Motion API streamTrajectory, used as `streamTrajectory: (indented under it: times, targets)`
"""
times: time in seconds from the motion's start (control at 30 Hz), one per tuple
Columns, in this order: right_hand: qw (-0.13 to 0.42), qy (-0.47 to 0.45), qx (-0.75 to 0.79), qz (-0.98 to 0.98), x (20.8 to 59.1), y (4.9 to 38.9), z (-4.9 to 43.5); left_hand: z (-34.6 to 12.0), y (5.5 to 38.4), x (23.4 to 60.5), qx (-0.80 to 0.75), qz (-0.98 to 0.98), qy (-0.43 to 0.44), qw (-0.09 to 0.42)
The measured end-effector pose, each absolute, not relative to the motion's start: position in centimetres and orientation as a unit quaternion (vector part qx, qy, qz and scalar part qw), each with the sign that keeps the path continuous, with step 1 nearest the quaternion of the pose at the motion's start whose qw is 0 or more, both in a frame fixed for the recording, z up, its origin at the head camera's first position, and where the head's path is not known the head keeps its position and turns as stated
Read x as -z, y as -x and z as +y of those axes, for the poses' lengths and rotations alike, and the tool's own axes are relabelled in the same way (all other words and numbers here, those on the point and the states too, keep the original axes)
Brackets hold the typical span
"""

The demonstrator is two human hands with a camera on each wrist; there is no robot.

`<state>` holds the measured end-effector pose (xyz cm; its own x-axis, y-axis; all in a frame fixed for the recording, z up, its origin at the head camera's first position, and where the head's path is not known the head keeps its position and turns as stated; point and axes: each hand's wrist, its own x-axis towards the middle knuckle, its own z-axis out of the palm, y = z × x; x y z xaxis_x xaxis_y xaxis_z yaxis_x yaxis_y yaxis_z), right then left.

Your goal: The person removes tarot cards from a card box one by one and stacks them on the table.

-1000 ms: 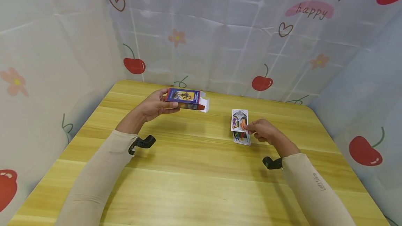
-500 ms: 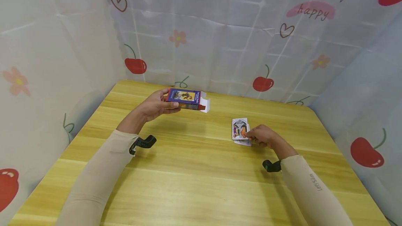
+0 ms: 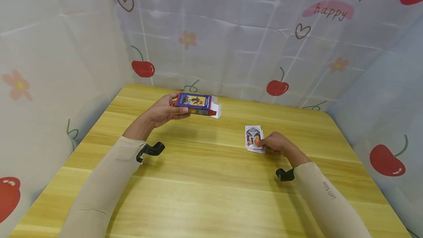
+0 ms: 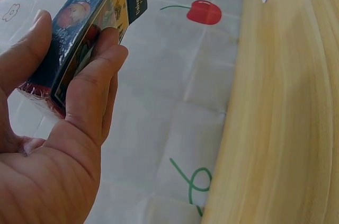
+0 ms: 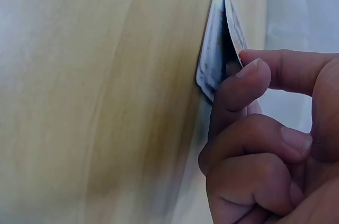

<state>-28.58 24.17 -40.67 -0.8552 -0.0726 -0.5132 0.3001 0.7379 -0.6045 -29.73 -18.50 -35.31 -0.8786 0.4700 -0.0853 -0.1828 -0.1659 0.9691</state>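
While beige sleeves, the right one (image 3: 330, 197) printed "Letsslim" and the left one (image 3: 99, 190) plain, reach in from the near edge, both hands work over a pale yellow wood-grain table (image 3: 211, 197). A black curved wrist mount (image 3: 285, 175) sits at each cuff.

On the right, the right hand (image 3: 277, 143) pinches the edge of a white-bordered illustrated paper card (image 3: 253, 133) between thumb and forefinger, its other fingers curled in. The card lies picture-up, its gripped edge raised off a small stack of matching cards (image 3: 258, 151) on the table.

Farther off to the left, a blue-and-red rectangular cardboard box (image 3: 195, 101) is held above the tabletop, its white end flap (image 3: 216, 110) open towards the cards; whether anything is inside cannot be told. It reads "Universal Waite" and "Tarot Deck", with smaller, illegible print along the side. The left hand (image 3: 165, 111) clamps its left end between thumb and fingers.

Behind hangs a whitish curtain (image 3: 231, 47) with red cherries, brown hearts and "happy" on pink patches.
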Motion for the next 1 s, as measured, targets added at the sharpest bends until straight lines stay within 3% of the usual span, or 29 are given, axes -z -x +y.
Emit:
streamTrajectory:
  times: [1.0]
  targets:
    - [0.232,-0.085,0.273,0.93,41.63,28.71,23.69,-18.43,29.63,35.03,-0.753,0.613,-0.113,0.211]
